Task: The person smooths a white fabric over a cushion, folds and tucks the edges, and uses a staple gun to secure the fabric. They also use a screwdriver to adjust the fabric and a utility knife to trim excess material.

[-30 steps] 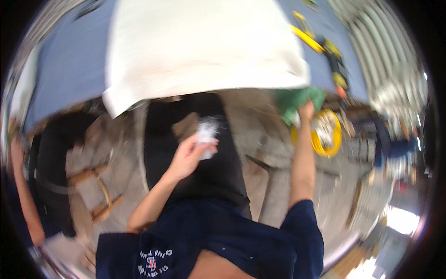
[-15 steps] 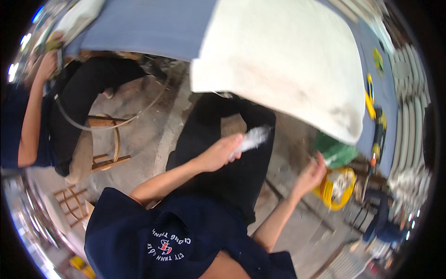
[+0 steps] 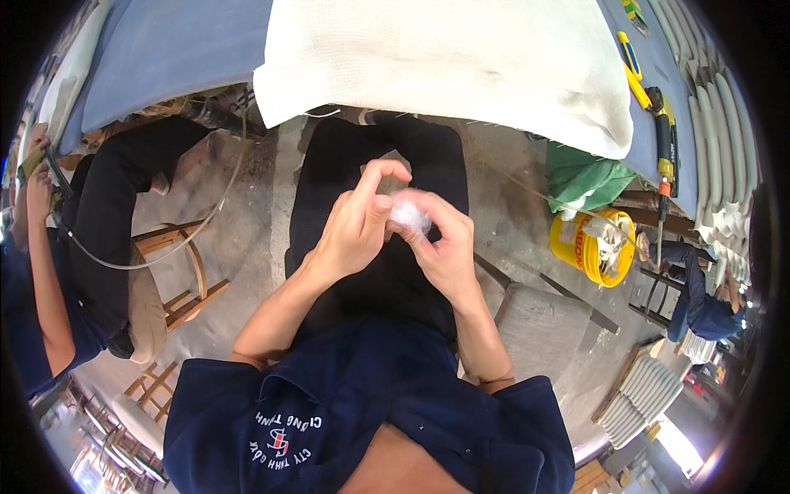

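Both my hands meet over my lap, in front of the white fabric-covered work surface. My right hand (image 3: 444, 235) pinches a fluffy white tuft of fibre (image 3: 409, 217) between thumb and fingers; the tuft is slightly blurred. Close against it on the left is my left hand (image 3: 350, 230). Its thumb and curved index finger stand apart, with nothing clearly gripped between them, while its other fingers are partly hidden. A large piece of off-white cloth (image 3: 444, 62) drapes over the table edge ahead, apart from both hands.
On the blue table cover (image 3: 181, 49) at right lie a yellow cutter (image 3: 634, 70) and a power driver (image 3: 663, 136). A yellow bucket (image 3: 588, 247) of white scraps stands beneath green cloth (image 3: 584, 177). A co-worker's arm (image 3: 45, 272) and a hose (image 3: 156, 265) are at left.
My right hand has come from beside the bucket to meet my left over my lap. The tuft, earlier in my left hand, is now bunched smaller in my right. The view has shifted.
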Demonstrator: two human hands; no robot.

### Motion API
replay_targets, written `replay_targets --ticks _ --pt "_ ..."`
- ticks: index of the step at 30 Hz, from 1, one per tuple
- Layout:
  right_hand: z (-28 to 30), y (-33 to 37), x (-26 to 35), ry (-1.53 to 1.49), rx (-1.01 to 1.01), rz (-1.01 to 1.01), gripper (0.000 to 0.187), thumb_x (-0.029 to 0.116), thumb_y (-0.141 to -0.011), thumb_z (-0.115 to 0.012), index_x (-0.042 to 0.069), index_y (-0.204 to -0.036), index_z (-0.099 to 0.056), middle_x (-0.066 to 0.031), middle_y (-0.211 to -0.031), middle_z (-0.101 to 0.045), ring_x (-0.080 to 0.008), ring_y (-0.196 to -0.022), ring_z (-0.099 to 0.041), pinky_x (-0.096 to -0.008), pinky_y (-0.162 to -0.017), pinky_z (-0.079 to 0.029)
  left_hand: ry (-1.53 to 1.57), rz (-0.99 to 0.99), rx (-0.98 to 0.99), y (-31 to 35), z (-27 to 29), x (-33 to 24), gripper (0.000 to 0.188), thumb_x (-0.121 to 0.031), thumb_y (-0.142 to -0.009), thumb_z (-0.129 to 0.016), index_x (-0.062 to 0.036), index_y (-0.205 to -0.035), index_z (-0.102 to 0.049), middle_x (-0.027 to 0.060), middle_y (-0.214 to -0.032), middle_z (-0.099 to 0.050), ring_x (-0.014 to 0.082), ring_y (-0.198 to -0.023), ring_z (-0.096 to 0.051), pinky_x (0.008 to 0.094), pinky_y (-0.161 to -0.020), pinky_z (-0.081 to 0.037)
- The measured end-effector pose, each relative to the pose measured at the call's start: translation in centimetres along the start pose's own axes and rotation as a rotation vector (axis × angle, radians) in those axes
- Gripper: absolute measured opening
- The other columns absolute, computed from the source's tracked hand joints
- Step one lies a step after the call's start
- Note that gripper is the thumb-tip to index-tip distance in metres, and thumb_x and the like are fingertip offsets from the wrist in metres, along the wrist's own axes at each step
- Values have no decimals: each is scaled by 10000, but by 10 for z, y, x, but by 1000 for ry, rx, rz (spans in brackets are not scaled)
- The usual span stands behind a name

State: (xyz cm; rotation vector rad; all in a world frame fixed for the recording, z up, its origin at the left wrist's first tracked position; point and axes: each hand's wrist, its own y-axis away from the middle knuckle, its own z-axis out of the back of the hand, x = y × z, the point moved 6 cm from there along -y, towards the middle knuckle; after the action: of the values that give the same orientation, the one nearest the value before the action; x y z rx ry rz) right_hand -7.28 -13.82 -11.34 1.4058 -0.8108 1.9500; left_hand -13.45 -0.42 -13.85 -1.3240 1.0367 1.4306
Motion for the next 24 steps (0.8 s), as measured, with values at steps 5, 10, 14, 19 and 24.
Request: replay_targets --ticks 5,10,14,19,24 --pt "3 3 -11 -236 -10 -103 138 -86 -959 -673 -13 -1042 -756 -71 -887 -754 -116 -751 -702 -262 -662 -558 -17 22 20 22 -2 7 519 -544 -1120 -476 -54 -1284 -525 50 -675 -573 130 -584 -568 305 -554 -401" --pt "152 -7 -3 -443 -607 137 152 131 -1120 -595 17 -1173 -681 -46 -864 -703 -89 -703 -604 -239 -640 -498 33 177 -231 50 24 39 185 -195 -1109 -602 -58 -1230 -567 -22 -688 -523 45 -621 -444 280 -550 -349" --pt "153 -26 15 -152 -485 1 244 184 -1138 -575 34 -1299 -679 -28 -908 -706 -67 -751 -594 -234 -669 -472 -189 96 -247 47 38 46 103 -125 -1080 -630 -48 -1149 -637 -51 -692 -501 28 -645 -401 246 -576 -322" --pt "146 -16 -5 -343 -501 62 210 123 -1128 -500 34 -1215 -668 -1 -901 -613 -73 -736 -514 -236 -667 -424 -38 -1 -43 8 -2 -26 134 -110 -1057 -667 -31 -1162 -694 -1 -747 -648 47 -645 -546 257 -589 -429" --pt "146 9 -1 -416 -652 58 74 22 -1035 -619 60 -1098 -605 37 -954 -535 -52 -845 -502 -229 -778 -441 -461 -742 29 -74 -61 -123 133 -63 -919 -774 -43 -1043 -731 87 -918 -742 228 -735 -657 331 -679 -515"
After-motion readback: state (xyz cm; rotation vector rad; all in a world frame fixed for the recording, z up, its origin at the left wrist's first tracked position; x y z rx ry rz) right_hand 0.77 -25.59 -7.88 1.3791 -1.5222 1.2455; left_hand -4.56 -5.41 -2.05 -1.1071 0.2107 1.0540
